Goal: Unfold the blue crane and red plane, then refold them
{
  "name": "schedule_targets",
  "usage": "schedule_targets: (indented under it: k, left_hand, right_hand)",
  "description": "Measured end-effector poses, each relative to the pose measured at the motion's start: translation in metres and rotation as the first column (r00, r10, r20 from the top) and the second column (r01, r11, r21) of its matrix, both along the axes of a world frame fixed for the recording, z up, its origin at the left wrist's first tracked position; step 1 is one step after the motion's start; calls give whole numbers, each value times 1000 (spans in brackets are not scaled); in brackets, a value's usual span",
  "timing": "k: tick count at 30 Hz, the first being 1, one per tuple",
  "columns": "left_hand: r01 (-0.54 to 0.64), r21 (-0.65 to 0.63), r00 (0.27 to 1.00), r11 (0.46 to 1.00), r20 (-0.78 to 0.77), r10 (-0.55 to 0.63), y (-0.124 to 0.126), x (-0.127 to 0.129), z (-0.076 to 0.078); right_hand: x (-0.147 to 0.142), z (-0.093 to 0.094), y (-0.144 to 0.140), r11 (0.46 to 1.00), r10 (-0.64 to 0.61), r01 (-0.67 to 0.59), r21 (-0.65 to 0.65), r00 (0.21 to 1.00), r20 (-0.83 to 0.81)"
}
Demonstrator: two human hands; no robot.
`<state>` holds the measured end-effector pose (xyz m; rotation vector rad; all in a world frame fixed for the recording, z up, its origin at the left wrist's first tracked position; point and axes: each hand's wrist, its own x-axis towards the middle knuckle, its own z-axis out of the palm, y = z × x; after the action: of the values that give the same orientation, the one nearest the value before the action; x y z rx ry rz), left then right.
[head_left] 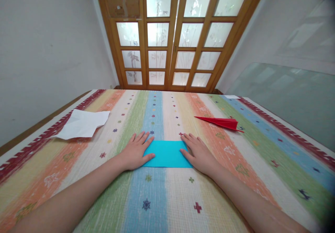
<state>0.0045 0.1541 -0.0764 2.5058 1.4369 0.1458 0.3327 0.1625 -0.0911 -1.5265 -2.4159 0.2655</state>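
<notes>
A bright blue rectangular sheet of paper (pixel 167 154) lies flat on the striped cloth in front of me. My left hand (pixel 136 152) rests palm down over its left end, fingers stretched out and thumb on the paper. Over the right end lies my right hand (pixel 199 152), also flat, with its fingers extended and its thumb on the paper. Both short ends of the sheet are partly hidden under the hands. Neither hand grips anything.
A red folded paper plane (pixel 221 122) lies to the right, beyond my right hand. On the left is a creased white sheet of paper (pixel 83 124). Another white piece (pixel 231 97) sits at the far right edge. The striped tablecloth (pixel 154 205) covers the table; wooden glazed doors (pixel 171 48) stand behind.
</notes>
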Motion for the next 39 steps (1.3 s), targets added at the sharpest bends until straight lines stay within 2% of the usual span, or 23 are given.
schedule_targets:
  k: [10, 14, 16, 19, 25, 30, 33, 39]
  left_hand:
    - [-19, 67, 994, 998, 108, 12, 2, 3, 3]
    - [135, 126, 973, 983, 171, -155, 1, 6, 7]
    - [233, 107, 945, 966, 209, -251, -1, 7, 11]
    - [307, 85, 917, 948, 242, -318, -5, 10, 17]
    - [304, 85, 922, 949, 224, -316, -15, 19, 21]
    - [292, 72, 949, 954, 103, -299, -17, 21, 16]
    - [286, 68, 953, 956, 81, -291, -14, 19, 12]
    - [375, 123, 918, 919, 90, -386, -11, 19, 13]
  right_hand:
    - [-4, 9, -3, 997, -30, 40, 58, 986, -163]
    - [-4, 4, -1, 994, -89, 94, 54, 993, -81]
    - [-4, 2, 1, 990, -127, 129, 55, 991, -32]
    - [-5, -1, 1, 988, -145, 145, 48, 989, 7]
    - [-7, 2, -2, 991, -117, 117, 61, 993, 0]
    - [-7, 0, 0, 990, -131, 132, 49, 991, -10]
    - [-7, -1, 1, 989, -140, 140, 45, 990, 5]
    - [-7, 0, 2, 993, -110, 113, 38, 991, -78]
